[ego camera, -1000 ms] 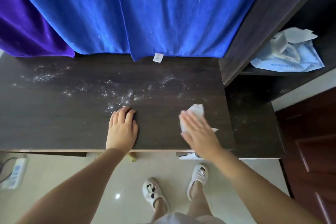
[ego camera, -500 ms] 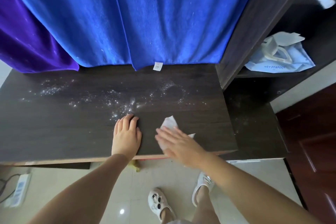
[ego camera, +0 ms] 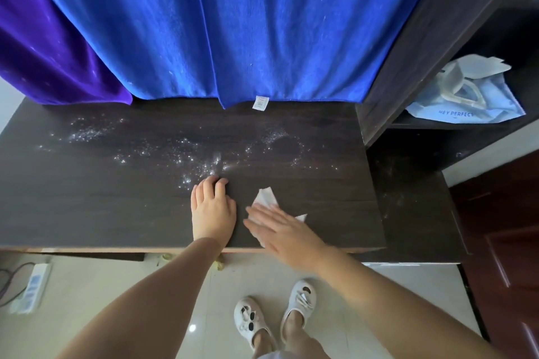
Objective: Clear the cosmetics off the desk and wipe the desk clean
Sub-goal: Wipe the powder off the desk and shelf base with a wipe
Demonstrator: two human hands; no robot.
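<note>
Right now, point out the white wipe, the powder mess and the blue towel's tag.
white wipe (ego camera: 266, 196), head view, upper corner beyond the right hand.
powder mess (ego camera: 204, 167), head view, dense patch by the left hand.
blue towel's tag (ego camera: 260, 103), head view, tag centre.

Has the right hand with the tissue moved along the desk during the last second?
Yes. The right hand slid the tissue leftward, away from the desk's right edge, now close beside the left hand.

The right hand covered most of the white tissue, so only two corners showed. The top of the blue cloth was cut off by the edge. The power strip on the floor was too blurred to read.
</note>
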